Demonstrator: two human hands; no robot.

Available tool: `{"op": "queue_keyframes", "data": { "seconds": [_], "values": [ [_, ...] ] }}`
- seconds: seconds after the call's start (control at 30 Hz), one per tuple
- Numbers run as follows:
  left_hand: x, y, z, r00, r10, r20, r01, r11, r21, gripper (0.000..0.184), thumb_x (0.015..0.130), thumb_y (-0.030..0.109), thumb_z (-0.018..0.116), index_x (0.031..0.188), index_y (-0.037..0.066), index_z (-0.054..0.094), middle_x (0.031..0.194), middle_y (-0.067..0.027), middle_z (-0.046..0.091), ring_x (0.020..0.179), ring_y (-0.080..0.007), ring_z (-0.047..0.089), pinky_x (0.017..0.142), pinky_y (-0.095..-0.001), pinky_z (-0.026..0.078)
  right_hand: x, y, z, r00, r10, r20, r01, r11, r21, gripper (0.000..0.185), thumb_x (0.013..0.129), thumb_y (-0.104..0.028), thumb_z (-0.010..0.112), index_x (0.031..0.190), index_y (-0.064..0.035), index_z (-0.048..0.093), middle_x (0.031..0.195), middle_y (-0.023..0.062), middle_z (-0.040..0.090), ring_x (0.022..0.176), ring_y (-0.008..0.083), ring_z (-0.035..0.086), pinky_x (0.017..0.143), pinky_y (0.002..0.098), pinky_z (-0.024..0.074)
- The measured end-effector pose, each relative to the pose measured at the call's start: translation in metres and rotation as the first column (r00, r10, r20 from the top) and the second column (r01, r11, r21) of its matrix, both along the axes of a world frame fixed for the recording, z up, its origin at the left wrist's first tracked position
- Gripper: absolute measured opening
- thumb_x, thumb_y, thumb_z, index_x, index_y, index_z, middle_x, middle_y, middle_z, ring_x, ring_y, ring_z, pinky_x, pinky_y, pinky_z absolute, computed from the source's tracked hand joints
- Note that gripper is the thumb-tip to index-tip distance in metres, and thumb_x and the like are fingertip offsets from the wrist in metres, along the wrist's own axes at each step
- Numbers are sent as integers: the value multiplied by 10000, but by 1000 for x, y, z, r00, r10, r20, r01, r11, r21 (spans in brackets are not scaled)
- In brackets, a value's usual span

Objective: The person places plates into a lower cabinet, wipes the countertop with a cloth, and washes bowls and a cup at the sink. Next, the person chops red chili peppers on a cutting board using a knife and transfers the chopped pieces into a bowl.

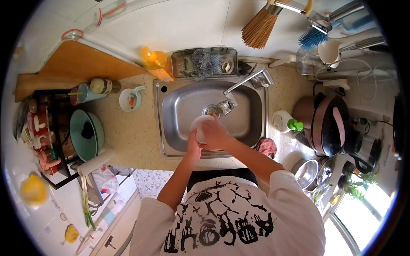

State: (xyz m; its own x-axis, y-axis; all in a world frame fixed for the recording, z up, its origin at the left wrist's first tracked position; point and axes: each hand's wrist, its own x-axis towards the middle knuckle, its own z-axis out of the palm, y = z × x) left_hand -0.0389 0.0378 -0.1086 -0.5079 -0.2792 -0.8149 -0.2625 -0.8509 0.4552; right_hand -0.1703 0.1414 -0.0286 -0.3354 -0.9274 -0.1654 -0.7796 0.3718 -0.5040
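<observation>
Over the front part of the steel sink [173, 128] I hold a small white bowl [198, 124]. My left hand [194, 146] is closed on the bowl's near left edge, thumb up along its side. My right hand [215, 135] lies across the bowl's right side with its fingers over it, hiding much of the bowl. Just beyond the fingers are the drain [210, 110] and the faucet head [225, 107]. Whether water runs, I cannot make out.
Behind the sink stand an orange pump bottle [157, 62] and a rack [234, 55] with scrubbers. Left are a small handled bowl [127, 100] and a green basin [97, 132]. To the right are a white bottle with a green cap [282, 121], a red cloth [267, 146] and a cooker [318, 123].
</observation>
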Motion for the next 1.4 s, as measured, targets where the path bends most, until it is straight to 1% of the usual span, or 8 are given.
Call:
{"op": "queue_keyframes", "data": {
  "seconds": [0.2,0.4,0.6,0.7,0.8,0.93,1.0,1.4],
  "values": [
    [-10,-8,28,986,-44,159,55,996,-65,611,986,465,550,1428,55,452,1330,-136,577,1100,-282,667,724,-390,605,3,-1,16,974,36,223,-144,861,487,498,853,-509,709,1064,-62,766,1068,180,732,1091,281,679,1232,566,204],
    [-15,3,61,966,15,259,70,947,-314,684,963,425,668,1487,72,405,1362,-183,507,1171,-306,577,806,-409,569,47,10,-33,724,-354,592,388,918,75,270,942,-241,707,1116,-35,723,1118,174,722,1003,298,707,1077,436,457],
    [1,22,100,888,-240,392,426,109,-898,743,938,287,723,1546,63,360,1428,-225,451,1312,-357,435,986,-447,469,37,2,-31,-511,116,852,714,609,346,321,1031,-172,593,1296,9,585,1197,119,692,1118,233,657,983,419,514],
    [4,21,113,849,-322,419,376,-189,-907,751,920,288,728,1540,40,384,1418,-250,446,1318,-373,425,1055,-469,407,29,5,-26,-667,293,684,694,579,428,357,1052,-157,559,1357,23,520,1280,123,654,1116,252,659,968,408,528],
    [3,22,108,899,-282,334,359,42,-932,765,910,274,740,1539,32,380,1430,-232,450,1304,-353,451,1049,-467,412,32,7,-22,-521,209,827,731,609,307,292,1031,-143,566,1273,19,583,1224,137,673,1099,305,665,964,433,521],
    [-11,15,92,981,-57,184,156,793,-589,757,917,221,722,1554,57,348,1444,-182,462,1229,-310,543,886,-427,545,34,11,-15,717,-91,691,338,913,-230,360,814,60,598,1164,-9,646,1051,129,671,1038,364,671,931,425,535],
    [-20,3,93,988,-3,156,59,933,-354,761,921,197,711,1570,89,328,1448,-164,470,1179,-294,587,796,-397,591,37,18,8,879,-61,472,283,864,-415,406,774,53,602,1168,-28,658,1099,164,664,1000,410,661,890,441,553],
    [-83,-13,130,957,-158,244,274,767,-580,722,915,208,731,1550,87,411,1431,-178,529,1183,-270,623,869,-374,574,-150,53,-17,647,-761,-40,756,647,-93,527,804,-107,661,1324,-71,586,1600,192,345,994,423,696,810,514,590]
  ]
}}
